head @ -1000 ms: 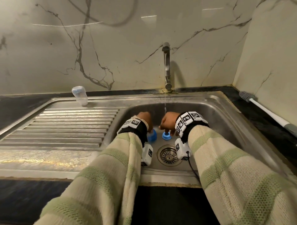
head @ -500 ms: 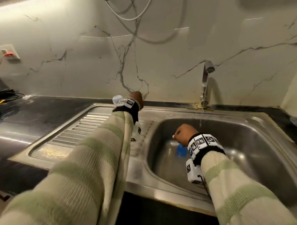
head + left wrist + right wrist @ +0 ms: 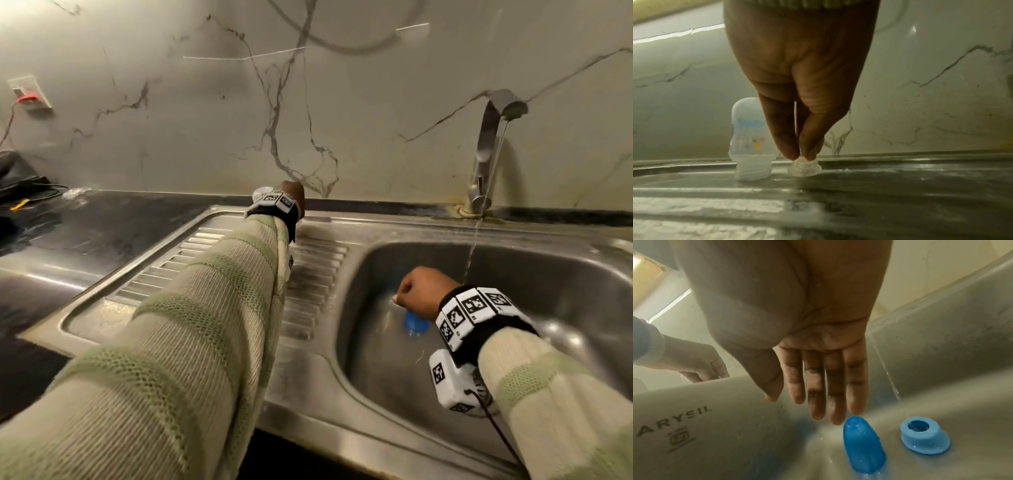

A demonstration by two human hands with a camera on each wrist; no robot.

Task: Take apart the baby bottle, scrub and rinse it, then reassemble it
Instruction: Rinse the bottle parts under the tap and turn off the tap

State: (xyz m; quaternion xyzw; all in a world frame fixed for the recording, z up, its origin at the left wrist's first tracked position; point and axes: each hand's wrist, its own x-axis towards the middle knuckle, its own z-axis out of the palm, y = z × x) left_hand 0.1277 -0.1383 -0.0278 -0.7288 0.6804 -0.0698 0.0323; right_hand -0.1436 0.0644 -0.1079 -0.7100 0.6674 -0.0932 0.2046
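Left hand (image 3: 797,78) pinches clear ribbed silicone teat (image 3: 804,167) (bottle body at 9 o'clock); right hand (image 3: 807,353), fingers straight and empty, above translucent blue cap (image 3: 863,446).

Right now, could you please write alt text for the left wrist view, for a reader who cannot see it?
The left hand pinches the tip of a clear silicone nipple standing on the wet steel drainboard. Just to its left in the picture, the clear bottle body stands upside down on its threaded neck. A marble-patterned wall fills the background.

Home kitchen, steel sink (image 3: 342,404) with drainboard, tap (image 3: 486,150), marble backsplash (image 3: 205,120)
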